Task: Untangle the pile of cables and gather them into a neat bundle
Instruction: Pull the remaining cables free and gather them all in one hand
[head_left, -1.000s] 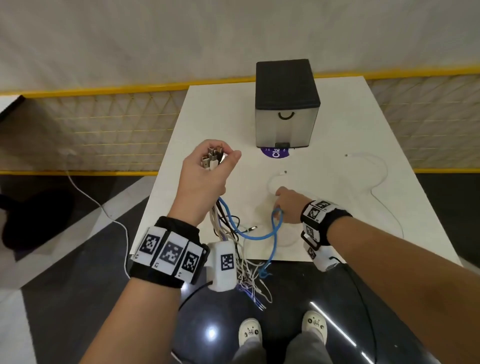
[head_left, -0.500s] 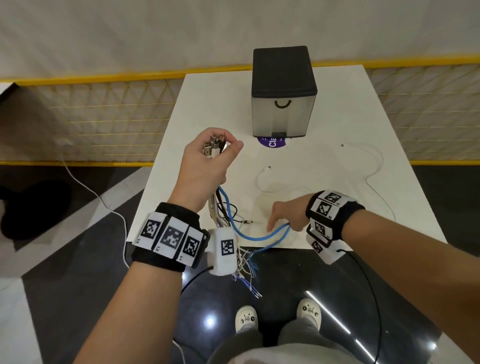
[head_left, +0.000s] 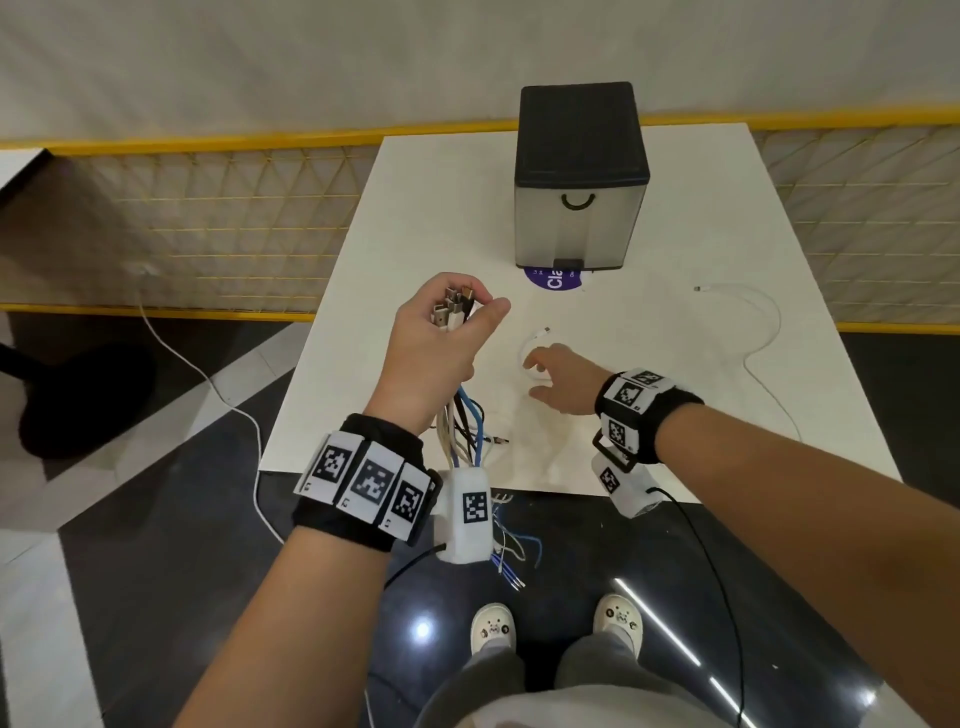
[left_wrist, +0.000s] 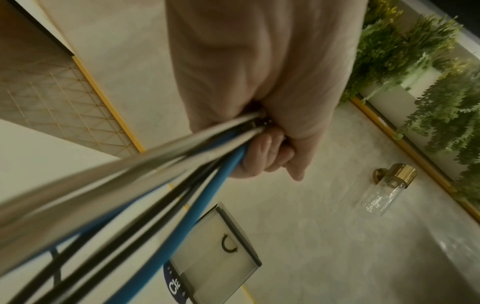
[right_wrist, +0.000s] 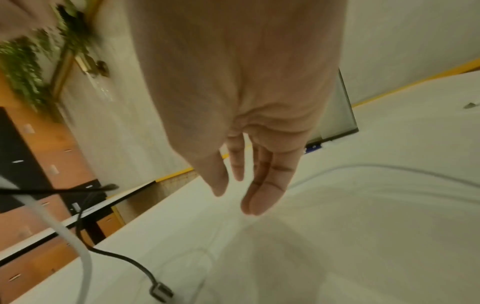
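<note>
My left hand (head_left: 441, 338) is raised over the near left part of the white table (head_left: 415, 208) and grips a bundle of cables (head_left: 462, 421) by their plug ends (head_left: 454, 309). White, black and blue strands (left_wrist: 182, 185) hang from the fist past the table's front edge. My right hand (head_left: 556, 374) hovers with straight fingers (right_wrist: 262, 185) and holds nothing. It is just above a thin white cable (head_left: 535, 343) lying curled on the table. A second white cable (head_left: 763, 332) snakes along the right side. A black cable's plug (right_wrist: 161, 292) lies near the front edge.
A grey bin with a black lid (head_left: 582, 176) stands at the table's far middle on a purple sticker (head_left: 553, 278). A yellow mesh fence (head_left: 182, 223) runs behind the table. A white cord (head_left: 208, 379) trails on the floor to the left.
My right hand has let go of the blue cable near the front edge and moved forward to the curled white cable. The blue loop now hangs from the left hand's bundle.
</note>
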